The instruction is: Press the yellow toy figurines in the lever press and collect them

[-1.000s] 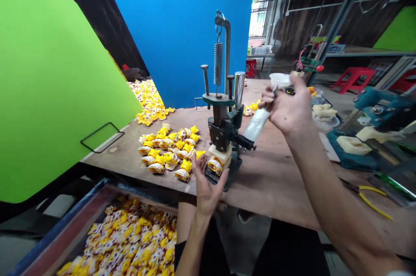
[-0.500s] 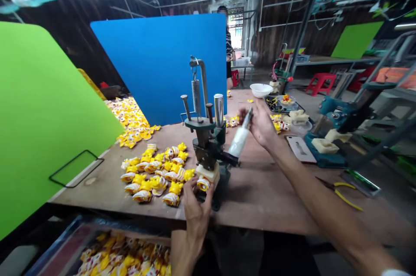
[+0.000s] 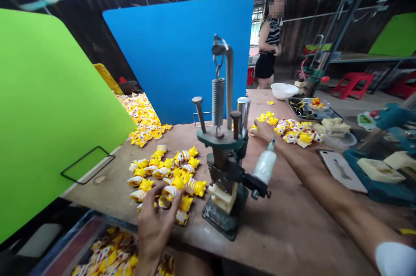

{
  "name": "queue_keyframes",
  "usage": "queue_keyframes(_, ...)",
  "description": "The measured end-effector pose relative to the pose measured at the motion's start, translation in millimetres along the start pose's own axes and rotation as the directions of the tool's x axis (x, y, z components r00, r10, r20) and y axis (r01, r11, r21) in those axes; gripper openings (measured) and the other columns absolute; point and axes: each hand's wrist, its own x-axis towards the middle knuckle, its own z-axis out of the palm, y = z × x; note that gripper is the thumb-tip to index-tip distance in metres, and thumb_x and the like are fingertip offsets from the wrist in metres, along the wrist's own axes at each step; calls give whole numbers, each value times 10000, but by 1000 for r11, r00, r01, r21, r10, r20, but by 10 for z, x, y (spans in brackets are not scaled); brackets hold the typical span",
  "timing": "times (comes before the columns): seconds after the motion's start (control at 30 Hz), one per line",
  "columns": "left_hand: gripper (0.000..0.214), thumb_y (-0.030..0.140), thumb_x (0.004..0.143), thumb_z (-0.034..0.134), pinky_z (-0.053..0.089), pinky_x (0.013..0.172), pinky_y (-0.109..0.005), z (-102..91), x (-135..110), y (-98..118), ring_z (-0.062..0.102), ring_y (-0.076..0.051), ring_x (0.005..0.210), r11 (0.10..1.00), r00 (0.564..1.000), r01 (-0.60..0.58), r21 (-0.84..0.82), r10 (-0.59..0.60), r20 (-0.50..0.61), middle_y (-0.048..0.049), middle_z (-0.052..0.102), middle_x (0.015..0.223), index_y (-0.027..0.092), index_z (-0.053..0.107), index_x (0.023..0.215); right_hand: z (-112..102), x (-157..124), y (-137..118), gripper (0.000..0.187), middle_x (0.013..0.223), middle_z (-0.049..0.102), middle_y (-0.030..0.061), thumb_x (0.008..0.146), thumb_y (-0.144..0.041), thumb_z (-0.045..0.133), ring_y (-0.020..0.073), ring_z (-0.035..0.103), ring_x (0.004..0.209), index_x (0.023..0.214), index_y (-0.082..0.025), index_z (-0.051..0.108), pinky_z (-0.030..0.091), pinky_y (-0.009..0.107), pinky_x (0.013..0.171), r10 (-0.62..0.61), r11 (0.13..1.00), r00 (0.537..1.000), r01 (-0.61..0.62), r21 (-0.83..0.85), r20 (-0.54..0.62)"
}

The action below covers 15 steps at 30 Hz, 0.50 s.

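Firstly, a green backdrop panel [image 3: 48, 115] stands at far left, and a shallow bin [image 3: 87, 224] of yellow-and-white pieces sits below the edge of the wooden tabletop [image 3: 286, 228]. My left hand [image 3: 156, 219] is over a loose pile of yellow-and-white striped plastic pieces [image 3: 162, 167] on that surface, its fingers [image 3: 169, 196] clamped on one striped piece [image 3: 167, 193] within the pile. Just right of that pile stands a dark green hand press [image 3: 224, 172] with a coiled spring, not touched by either hand. Beyond it, my right hand [image 3: 264, 131] lies beside a white squeeze bottle [image 3: 264, 167] with a slim nozzle; I cannot tell whether those fingers are closed on it. A second cluster of pieces [image 3: 294, 133] lies just right of that hand. Further right are a white bowl [image 3: 284, 90] and a metal tray [image 3: 312, 109], while a person [image 3: 269, 37] stands beyond the tabletop.
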Motion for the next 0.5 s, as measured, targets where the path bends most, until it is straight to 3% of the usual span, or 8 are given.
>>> queue_keyframes(0.1,479,651,957,714,574,987,-489,91,232,-167,719,-318,1049,972,974,-217,89,209,86,-108,752,1101,206,708,1134,-71,-680,350,324,1179,797,181,936,-330,737,319,741,1044,1204,-150,719,537,364,877,-24,1000,999,24,-8,22)
queue_keyframes(0.17,460,610,966,716,546,1067,-556,155,209,-144,686,-363,1171,949,960,-279,145,274,57,-157,729,1200,189,712,1151,-173,-1311,528,306,1060,812,126,925,-402,747,276,731,918,1135,-179,754,550,341,794,-72,994,996,68,81,49)
queue_keyframes(0.23,496,568,939,763,515,1139,-597,185,3,16,655,-382,1259,964,964,-235,126,248,-97,-182,698,1285,174,692,1232,-258,-1984,546,354,994,814,103,906,-478,769,268,728,864,1127,-201,791,576,351,749,-124,955,985,88,282,116)
queue_keyframes(0.3,519,521,931,790,566,1103,-540,174,-378,296,701,-336,1190,991,975,-114,-77,96,-200,-151,712,1252,186,656,1305,-277,-2594,375,435,1077,828,104,885,-522,813,287,757,937,1201,-224,806,623,384,806,-152,838,966,15,546,207)
queue_keyframes(0.33,506,501,937,791,614,1028,-481,158,-610,463,738,-297,1095,971,988,-32,-237,-5,-154,-125,729,1202,201,648,1319,-254,-2849,234,469,1157,828,100,878,-524,838,293,768,1008,1249,-239,799,636,396,872,-165,758,951,-49,651,263)
queue_keyframes(0.37,478,492,958,774,644,961,-427,140,-848,633,763,-269,1037,910,996,91,-404,-87,27,-113,749,1189,219,651,1331,-210,-3060,73,498,1231,818,93,877,-516,857,292,769,1072,1293,-251,786,636,400,934,-189,680,933,-101,726,306)
queue_keyframes(0.43,517,489,966,778,674,940,-394,114,-1269,924,801,-268,1062,700,882,391,-598,-100,460,-138,774,1281,229,647,1392,-77,-3347,-257,533,1306,796,74,900,-508,860,274,758,1114,1363,-266,754,626,386,975,-269,587,904,-120,801,332)
queue_keyframes(0.5,525,484,948,809,671,1015,-408,118,-1529,1075,805,-293,1159,513,761,588,-625,-91,642,-163,777,1346,213,662,1373,93,-3475,-520,537,1296,789,62,931,-502,838,246,749,1062,1404,-269,733,625,355,920,-358,578,885,-41,815,298)
